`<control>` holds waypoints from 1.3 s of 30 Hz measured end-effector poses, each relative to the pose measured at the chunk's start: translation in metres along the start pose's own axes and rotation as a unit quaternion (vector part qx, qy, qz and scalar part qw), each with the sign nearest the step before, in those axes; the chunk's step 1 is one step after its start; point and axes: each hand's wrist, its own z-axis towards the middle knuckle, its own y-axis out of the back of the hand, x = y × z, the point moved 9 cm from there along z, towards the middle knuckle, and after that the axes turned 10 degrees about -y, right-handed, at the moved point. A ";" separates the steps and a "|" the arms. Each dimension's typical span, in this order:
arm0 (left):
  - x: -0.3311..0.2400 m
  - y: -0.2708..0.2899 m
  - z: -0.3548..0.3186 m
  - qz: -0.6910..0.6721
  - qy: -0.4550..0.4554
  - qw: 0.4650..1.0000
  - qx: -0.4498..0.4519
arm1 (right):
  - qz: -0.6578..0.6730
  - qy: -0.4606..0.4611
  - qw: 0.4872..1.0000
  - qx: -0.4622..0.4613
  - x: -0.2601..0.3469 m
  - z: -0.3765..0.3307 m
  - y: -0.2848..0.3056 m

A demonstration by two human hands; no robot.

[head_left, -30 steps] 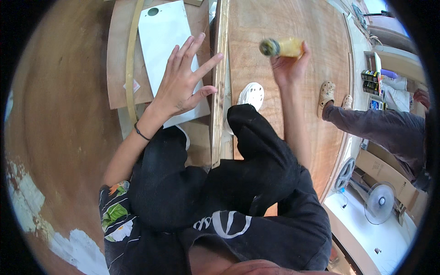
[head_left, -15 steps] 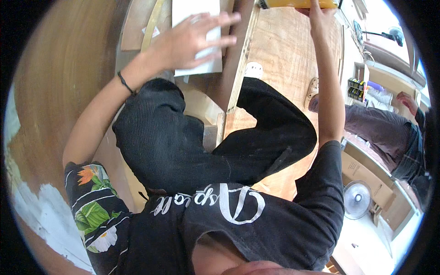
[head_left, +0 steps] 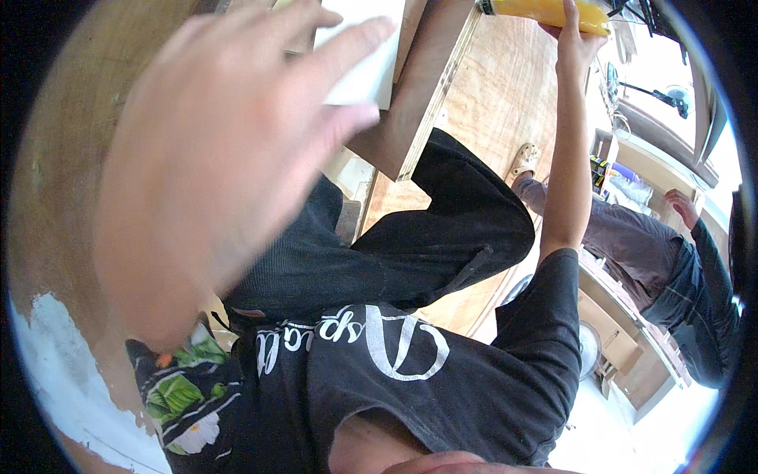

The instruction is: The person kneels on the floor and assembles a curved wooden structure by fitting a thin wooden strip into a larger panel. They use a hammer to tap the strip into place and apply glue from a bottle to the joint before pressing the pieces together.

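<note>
My left hand (head_left: 229, 118) is raised close to the camera, blurred by motion. Its fingers are spread, with nothing seen between them. Beyond its fingertips lies a flat white board (head_left: 363, 59), beside a brown plywood panel (head_left: 422, 99) with a pale layered edge. At arm's length, top right, my right hand (head_left: 576, 46) has its fingers wrapped round a yellow bottle (head_left: 525, 9) with a dark end. The bottle lies sideways in my grip, and its far side is cut off by the picture's top edge.
A plywood surface (head_left: 505, 79) stretches below the bottle. At right stands another person in dark trousers (head_left: 616, 245), with one hand (head_left: 681, 207) and a clog (head_left: 525, 160) showing. A cardboard box (head_left: 608, 332) and a partly hidden fan (head_left: 588, 351) sit behind my right arm.
My left hand has come up from over the white board, much closer to the camera. My right hand still grips the yellow bottle. The whole view has shifted a little.
</note>
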 end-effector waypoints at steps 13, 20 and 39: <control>-0.107 -0.117 -0.036 -0.106 0.092 0.985 0.099 | -0.142 0.219 0.965 -0.024 0.073 -0.035 -0.026; -0.101 -0.157 -0.043 -0.087 0.093 0.976 0.174 | -0.206 0.305 0.927 -0.067 0.071 -0.008 -0.046; -0.099 -0.178 -0.045 -0.029 0.074 0.972 0.222 | -0.214 0.278 0.932 -0.090 0.060 0.009 -0.041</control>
